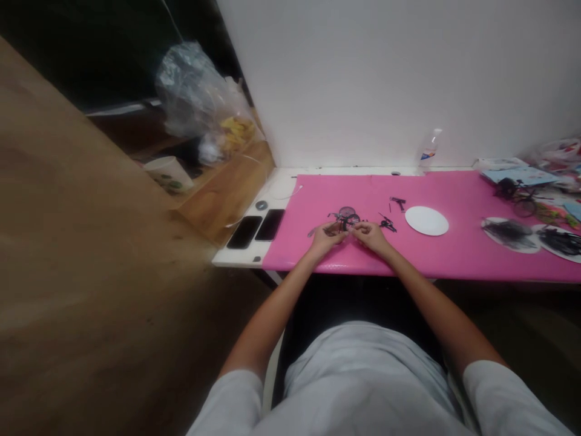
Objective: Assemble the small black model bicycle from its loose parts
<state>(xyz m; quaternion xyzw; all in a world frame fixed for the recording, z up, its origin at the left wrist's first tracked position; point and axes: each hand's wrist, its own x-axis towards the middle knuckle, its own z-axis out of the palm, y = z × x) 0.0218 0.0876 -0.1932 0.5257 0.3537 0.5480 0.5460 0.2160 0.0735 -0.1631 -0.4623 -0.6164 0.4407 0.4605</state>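
Observation:
Over the pink-covered table, a small black model bicycle (348,217) with spoked wheels sits between my two hands. My left hand (327,238) is closed around its near left side. From the right, my right hand (370,235) has its fingers pinched together close against the bicycle; whatever lies between those fingertips is too small to make out. Just beyond the right hand lies a cluster of small black parts (387,224). A black pistol-shaped piece (398,202) rests farther back, beside a white plate (426,221).
Two dark phones (245,232) lie at the table's left end, near a round metallic disc (261,205). Plates of black parts (511,235) and another black model bicycle (521,197) occupy the right. A plastic bottle (430,151) stands against the white wall.

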